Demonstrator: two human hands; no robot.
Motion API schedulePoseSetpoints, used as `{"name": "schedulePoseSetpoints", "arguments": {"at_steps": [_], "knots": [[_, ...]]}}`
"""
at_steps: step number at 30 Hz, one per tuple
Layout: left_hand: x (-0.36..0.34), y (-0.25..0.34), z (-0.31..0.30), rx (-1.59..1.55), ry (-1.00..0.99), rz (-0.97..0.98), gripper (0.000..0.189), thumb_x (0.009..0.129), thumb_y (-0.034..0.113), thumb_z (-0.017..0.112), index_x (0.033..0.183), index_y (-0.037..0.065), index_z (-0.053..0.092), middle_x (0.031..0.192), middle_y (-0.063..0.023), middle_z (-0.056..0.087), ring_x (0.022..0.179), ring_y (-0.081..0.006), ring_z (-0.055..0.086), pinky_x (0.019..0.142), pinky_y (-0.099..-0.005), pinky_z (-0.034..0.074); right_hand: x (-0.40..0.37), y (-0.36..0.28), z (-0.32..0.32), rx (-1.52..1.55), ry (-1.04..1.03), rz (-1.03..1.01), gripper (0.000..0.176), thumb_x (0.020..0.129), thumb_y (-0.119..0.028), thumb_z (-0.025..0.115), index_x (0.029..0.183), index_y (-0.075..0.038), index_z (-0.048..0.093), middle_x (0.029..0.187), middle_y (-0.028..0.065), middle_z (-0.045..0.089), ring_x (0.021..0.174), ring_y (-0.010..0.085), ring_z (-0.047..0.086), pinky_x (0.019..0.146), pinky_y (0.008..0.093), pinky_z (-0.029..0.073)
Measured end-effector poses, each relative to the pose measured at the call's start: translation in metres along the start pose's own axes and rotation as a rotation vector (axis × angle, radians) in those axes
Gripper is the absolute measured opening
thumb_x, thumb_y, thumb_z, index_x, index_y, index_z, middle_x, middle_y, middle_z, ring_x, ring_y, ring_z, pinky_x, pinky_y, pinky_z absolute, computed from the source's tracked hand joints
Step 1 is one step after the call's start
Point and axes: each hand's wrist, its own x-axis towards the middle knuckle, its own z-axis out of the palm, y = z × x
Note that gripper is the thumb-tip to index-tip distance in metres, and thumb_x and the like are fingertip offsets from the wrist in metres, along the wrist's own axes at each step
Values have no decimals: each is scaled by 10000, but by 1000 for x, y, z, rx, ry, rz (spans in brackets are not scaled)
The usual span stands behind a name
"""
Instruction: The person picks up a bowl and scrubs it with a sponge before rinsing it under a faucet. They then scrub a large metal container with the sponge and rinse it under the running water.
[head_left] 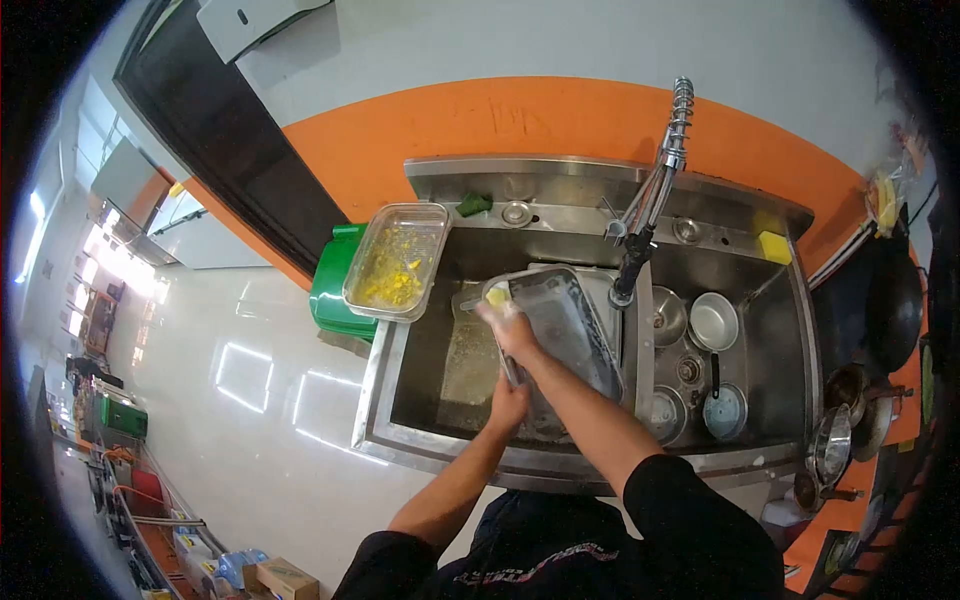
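1. With left hand [510, 402] closed on the edge of a clear, rectangular plastic tub [560, 315], presumably to steady it.
2. With right hand [513, 333] curled around a blurred, pale yellow-and-white pad [497, 293] at the tub's rim; impossible to tell how firmly.
3. Beneath: left side of a stainless-steel sink [373, 400], likely for catching drips.
4. On the sink's left corner: second clear plastic tub [390, 255], holding yellow scraps [395, 287], apparently parked aside.
5. Farther right: round metal pans [713, 322], grouped inside the sink.

Greyish clear tray [562, 312], orange wall band [540, 108], green bin [333, 292]
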Motion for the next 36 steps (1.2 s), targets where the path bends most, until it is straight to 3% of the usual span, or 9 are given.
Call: {"name": "schedulePoseSetpoints", "arguments": {"at_steps": [6, 8, 14, 17, 20, 22, 28, 34, 36], "knots": [[-5, 19, -2, 864, -31, 252, 832, 831, 140, 655, 1462, -30, 142, 1365, -269, 374, 1155, -341, 494, 957, -407, 416, -17, -24, -34, -393, 26, 9, 350, 766, -266, 730, 957, 13, 640, 881, 234, 665, 856, 411, 649, 732, 447, 506], [2, 39, -2, -65, -113, 177, 909, 885, 206, 652, 1496, -11, 15, 1387, -230, 370, 1174, -318, 462, 973, -401, 400, -20, -25, -60, -188, -98, 2, 334, 780, -264, 755, 929, 11, 639, 820, 175, 668, 726, 277, 638, 682, 406, 490], [65, 101, -59, -569, -114, -194, 850, 868, 783, 241, 1510, 227, 224, 1510, -164, 234, 1322, -360, 306, 1041, -603, 240, -51, -73, -104, -278, -353, -27, 296, 826, -209, 725, 1034, -18, 634, 900, 153, 673, 798, 261, 630, 751, 384, 476], [76, 146, -62, -397, 46, -455, 748, 890, 728, 329, 1429, 210, 364, 1406, -157, 426, 1217, -316, 477, 966, -579, 377, -75, -84, -105, -573, -452, -384, 429, 819, -222, 699, 1223, -121, 598, 1073, 171, 637, 972, 350, 613, 848, 423, 481], [90, 124, -69, -107, -230, -454, 481, 928, 452, 502, 1319, 180, 432, 1251, -129, 537, 1042, -276, 593, 833, -484, 517, -91, -62, -101, -738, -565, -528, 445, 814, -245, 693, 1234, -137, 594, 1088, 156, 630, 988, 343, 613, 869, 425, 485], [88, 108, -62, -213, -48, -274, 385, 838, 166, 546, 1210, 179, 446, 907, -35, 601, 551, -158, 597, 367, -306, 443, -101, -63, -96, -827, -601, -515, 466, 797, -247, 695, 1243, -158, 591, 1112, 123, 631, 998, 330, 616, 871, 434, 488], [54, 100, -59, -262, 98, -188, 440, 818, 143, 496, 1255, 156, 442, 996, -54, 554, 844, -181, 600, 594, -337, 529, -115, -48, -74, -756, -629, -412, 457, 764, -243, 714, 1207, -196, 608, 1072, 115, 649, 963, 335, 630, 849, 450, 496], [57, 102, -93, -241, 67, -393, 496, 966, 462, 435, 1369, 173, 412, 1184, -85, 566, 1053, -240, 556, 904, -437, 464, -64, -89, -120, -451, -698, -418, 381, 732, -181, 764, 1081, -74, 654, 906, 124, 685, 862, 283, 655, 809, 373, 492], [64, 98, -92, -305, -86, -116, 589, 998, 552, 276, 1352, 116, 453, 1226, -79, 564, 1134, -220, 525, 984, -418, 405, -56, -127, -142, -414, -720, -194, 402, 734, -125, 759, 1111, -50, 643, 921, 113, 687, 841, 242, 637, 815, 352, 485]]}}
